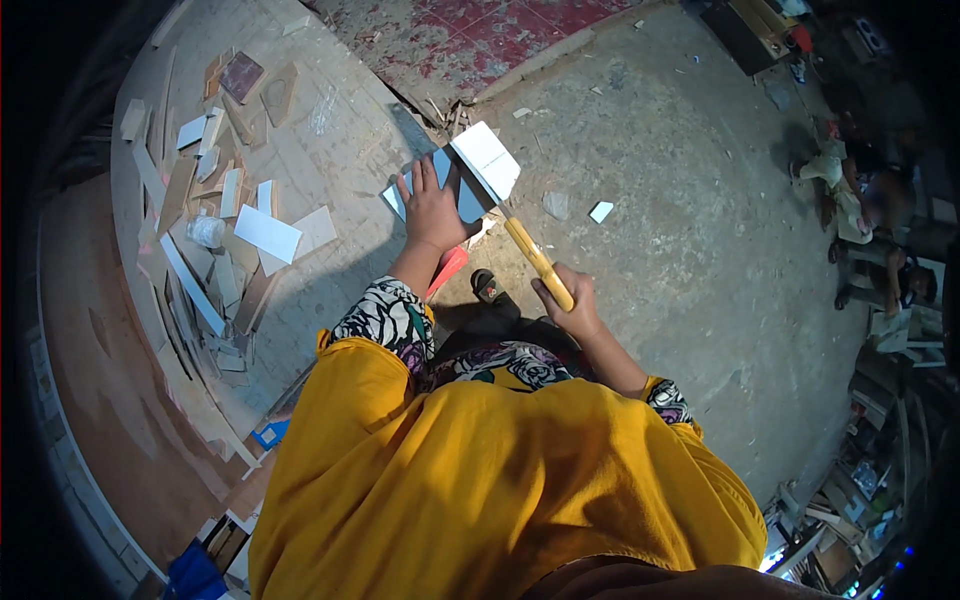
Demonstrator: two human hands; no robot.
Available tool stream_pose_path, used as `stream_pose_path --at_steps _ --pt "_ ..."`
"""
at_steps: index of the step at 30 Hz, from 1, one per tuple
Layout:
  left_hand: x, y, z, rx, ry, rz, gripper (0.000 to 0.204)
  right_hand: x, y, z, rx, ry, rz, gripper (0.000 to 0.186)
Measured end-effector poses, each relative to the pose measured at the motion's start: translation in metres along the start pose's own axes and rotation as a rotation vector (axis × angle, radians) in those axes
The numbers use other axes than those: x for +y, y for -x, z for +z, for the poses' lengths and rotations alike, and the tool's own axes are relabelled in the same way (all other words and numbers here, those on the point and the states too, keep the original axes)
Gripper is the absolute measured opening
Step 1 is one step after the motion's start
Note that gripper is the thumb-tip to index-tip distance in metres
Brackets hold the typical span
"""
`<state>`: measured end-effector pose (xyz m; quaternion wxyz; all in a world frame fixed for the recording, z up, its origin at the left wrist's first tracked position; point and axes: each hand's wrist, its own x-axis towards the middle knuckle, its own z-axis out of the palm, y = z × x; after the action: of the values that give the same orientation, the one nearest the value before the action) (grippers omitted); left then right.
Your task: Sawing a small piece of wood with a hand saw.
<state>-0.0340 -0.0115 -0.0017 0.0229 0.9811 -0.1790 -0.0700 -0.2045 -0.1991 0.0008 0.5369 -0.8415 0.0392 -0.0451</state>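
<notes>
A yellow fabric garment with patterned sleeves occupies the near area. Forward of it, the hands are apart from each other. The right hand is closed around the rear end of the long yellow handle of a handsaw, whose dark metal blade points forward and to the left. The left hand is palm down, fingers spread, on a thin, flat, white panel. The panel is ahead of the body and shows on both sides of the blade, its left portion in shadow; the depth of any cut cannot be told. A red object is just beside the left wrist. To the left, a broad grey counter carries loose wood strips, a white rectangular offcut and a clear plastic container. A small white scrap lies on the grey concrete floor, right of the saw. Farther off are a dark red surface ahead and people at the right.
</notes>
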Motion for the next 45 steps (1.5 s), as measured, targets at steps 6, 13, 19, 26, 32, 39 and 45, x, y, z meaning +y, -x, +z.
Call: stream_pose_path --at_steps 6,13,19,26,32,39,45 --pt "-0.003 -0.004 0.001 0.036 0.038 0.053 0.098 -0.014 -0.025 0.007 -0.003 -0.016 -0.007 0.023" --pt "-0.006 -0.003 0.009 0.088 0.037 0.03 0.1 -0.031 0.015 -0.02 0.002 -0.084 0.083 0.022" --pt "-0.005 -0.01 0.006 0.084 0.075 0.006 0.101 -0.079 -0.016 -0.028 0.015 -0.011 0.2 0.02" --pt "-0.008 -0.005 0.009 0.082 0.127 -0.057 0.112 -0.087 -0.026 -0.042 0.016 0.046 0.15 0.02" --pt "-0.013 -0.008 0.017 0.153 0.239 -0.025 0.12 -0.121 -0.036 -0.052 -0.074 0.121 -0.005 0.042" --pt "-0.014 -0.006 0.01 0.157 0.29 0.019 0.114 -0.177 -0.094 -0.053 -0.132 0.154 0.095 0.03" --pt "-0.013 0.0 0.004 0.161 0.347 0.039 0.11 -0.174 -0.138 -0.024 -0.217 0.182 0.089 0.029"
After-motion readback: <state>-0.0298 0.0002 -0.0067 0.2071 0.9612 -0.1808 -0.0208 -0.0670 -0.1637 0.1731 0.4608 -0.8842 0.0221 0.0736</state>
